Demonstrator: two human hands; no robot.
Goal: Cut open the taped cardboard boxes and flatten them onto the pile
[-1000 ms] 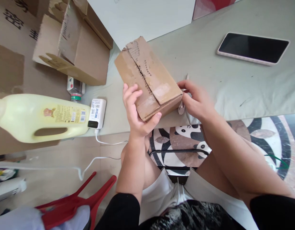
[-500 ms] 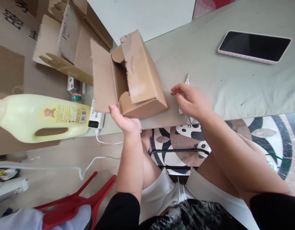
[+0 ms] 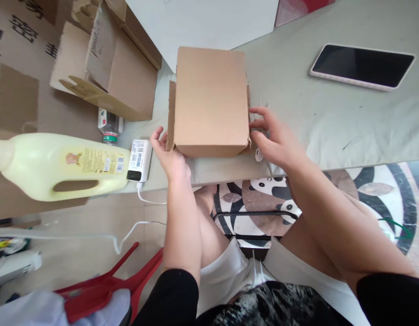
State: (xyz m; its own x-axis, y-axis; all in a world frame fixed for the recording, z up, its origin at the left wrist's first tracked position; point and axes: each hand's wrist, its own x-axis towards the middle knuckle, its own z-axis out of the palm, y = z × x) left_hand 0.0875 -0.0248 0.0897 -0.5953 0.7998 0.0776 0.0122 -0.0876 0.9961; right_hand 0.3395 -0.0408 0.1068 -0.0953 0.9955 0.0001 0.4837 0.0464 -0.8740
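A brown cardboard box [image 3: 211,97] rests on the cloth-covered table in front of me, a plain closed face upward. Torn-edged flaps stick out along its left and right sides. My left hand [image 3: 171,156] is closed around the lower left corner, fingers against the left flap; part of its grip is hidden by the box. On the other side my right hand [image 3: 275,138] has its fingers spread, their tips at the right flap. Beneath that hand the white end of a slim tool [image 3: 259,155] shows; the rest of it is covered.
A phone [image 3: 362,67] lies at the far right. To the left are a pale yellow jug [image 3: 60,158], a white power bank [image 3: 139,158] with a cable, a small bottle [image 3: 110,127] and another opened carton [image 3: 124,81]. A white panel [image 3: 209,22] stands behind the box.
The box has been turned over, so its open flapped side no longer faces up and left. My left hand moved slightly left and up; my right hand now reaches the box's side.
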